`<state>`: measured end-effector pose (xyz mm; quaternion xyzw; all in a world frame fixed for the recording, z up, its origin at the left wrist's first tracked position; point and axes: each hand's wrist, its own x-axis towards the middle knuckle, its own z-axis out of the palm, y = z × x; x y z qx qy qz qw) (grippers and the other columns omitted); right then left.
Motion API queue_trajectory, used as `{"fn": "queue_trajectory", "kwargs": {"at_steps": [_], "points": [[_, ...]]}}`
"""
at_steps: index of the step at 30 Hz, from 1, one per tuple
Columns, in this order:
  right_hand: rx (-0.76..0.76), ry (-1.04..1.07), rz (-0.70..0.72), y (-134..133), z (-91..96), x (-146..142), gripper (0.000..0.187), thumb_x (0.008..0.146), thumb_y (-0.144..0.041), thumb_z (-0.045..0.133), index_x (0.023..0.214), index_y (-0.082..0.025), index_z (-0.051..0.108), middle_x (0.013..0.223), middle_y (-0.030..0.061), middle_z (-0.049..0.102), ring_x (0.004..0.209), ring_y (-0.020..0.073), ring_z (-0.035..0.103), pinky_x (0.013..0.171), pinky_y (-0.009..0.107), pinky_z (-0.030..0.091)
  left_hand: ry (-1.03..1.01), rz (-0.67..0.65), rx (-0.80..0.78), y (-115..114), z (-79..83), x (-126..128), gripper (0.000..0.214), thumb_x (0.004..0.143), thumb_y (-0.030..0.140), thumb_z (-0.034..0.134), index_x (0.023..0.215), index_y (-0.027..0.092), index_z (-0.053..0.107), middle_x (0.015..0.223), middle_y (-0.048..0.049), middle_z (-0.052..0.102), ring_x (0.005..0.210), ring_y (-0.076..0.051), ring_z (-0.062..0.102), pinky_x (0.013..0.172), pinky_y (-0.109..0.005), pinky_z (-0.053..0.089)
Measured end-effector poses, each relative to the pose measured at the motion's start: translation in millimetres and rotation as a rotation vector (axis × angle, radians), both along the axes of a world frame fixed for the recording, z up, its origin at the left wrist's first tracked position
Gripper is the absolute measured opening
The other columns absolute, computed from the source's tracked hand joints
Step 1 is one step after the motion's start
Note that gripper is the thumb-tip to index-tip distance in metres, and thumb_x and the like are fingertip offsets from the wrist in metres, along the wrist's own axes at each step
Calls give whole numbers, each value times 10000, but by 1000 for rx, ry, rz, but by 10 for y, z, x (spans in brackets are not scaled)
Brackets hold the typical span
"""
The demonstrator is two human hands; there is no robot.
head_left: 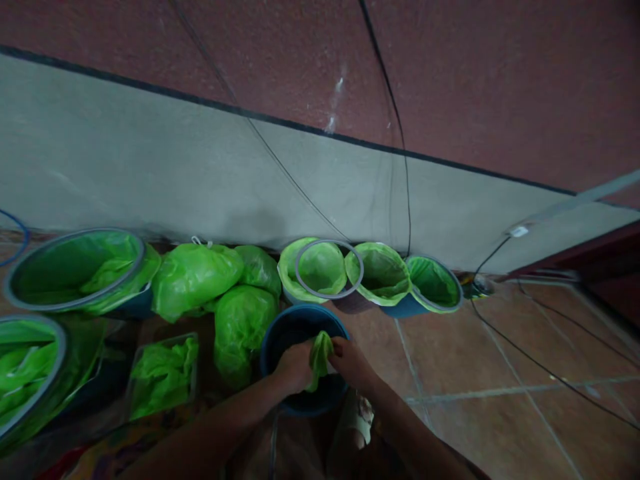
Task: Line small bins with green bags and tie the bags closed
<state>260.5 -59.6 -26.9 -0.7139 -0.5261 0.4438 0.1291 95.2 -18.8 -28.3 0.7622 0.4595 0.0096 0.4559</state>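
My left hand [293, 367] and my right hand [353, 360] are both closed on a folded green plastic bag [320, 357], held between them just above the near rim of a dark blue bin [280, 333]. The bin stands unlined on the tiled floor in front of me. My forearms reach in from the bottom edge.
Three green-lined bins [320, 270], [380, 273], [433, 283] stand against the wall behind. Tied full green bags [197, 277] lie left of the blue bin, with two large lined bins [75, 267], [25, 373] and a clear box of bags [163, 377] further left. Cables [530, 360] cross the floor at right.
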Motion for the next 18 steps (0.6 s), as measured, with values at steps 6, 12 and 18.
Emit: {"fn": "queue_trajectory", "kwargs": {"at_steps": [6,12,18], "points": [[-89,-346,582,-110,297,253,266,657,-56,532,834,-148,709,883,121,732,856,265,672,686,296,414,199,-221,512,354,431,-196,273,820,79,472,676,170,685,852,-120,671,1045,-292,529,1036,-534,279],[-70,-168,457,-138,321,75,652,640,-298,728,1266,-183,587,1037,101,719,903,269,664,741,320,467,87,-245,508,376,603,-213,215,803,97,504,703,201,664,999,-45,659,1030,-229,514,1025,-494,265],[28,-118,411,-246,86,-463,678,752,-369,648,1369,-129,500,1291,163,614,1159,322,577,969,382,428,170,-179,406,313,634,-221,267,816,114,489,1010,184,659,1065,-94,674,1057,-256,580,953,-451,368]]}}
